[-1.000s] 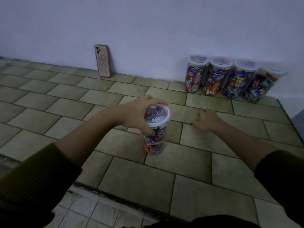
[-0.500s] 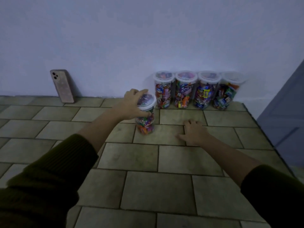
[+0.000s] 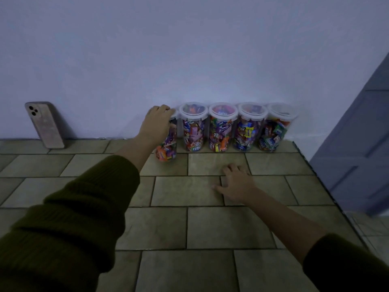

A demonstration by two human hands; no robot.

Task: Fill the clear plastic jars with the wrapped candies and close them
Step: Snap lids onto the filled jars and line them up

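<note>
My left hand (image 3: pixel 156 125) grips a clear lidded jar (image 3: pixel 167 148) full of wrapped candies from above, fingers curled over its lid. This jar stands on the tiled floor at the left end of a row, touching the wall-side line. To its right stand several more closed jars of candies: one (image 3: pixel 193 127), another (image 3: pixel 222 128), a third (image 3: pixel 250 128) and the last (image 3: pixel 275 129). My right hand (image 3: pixel 236 183) lies flat on a floor tile in front of the row, fingers spread, holding nothing.
A phone (image 3: pixel 44 124) leans against the pale wall at the left. The tiled platform (image 3: pixel 189 228) ends in a dark edge at the right, beside a blue-grey door (image 3: pixel 357 144).
My left hand has carried the jar away from me and set it at the left end of the row by the wall. The view has moved closer; my right hand stays pressed on the floor.
</note>
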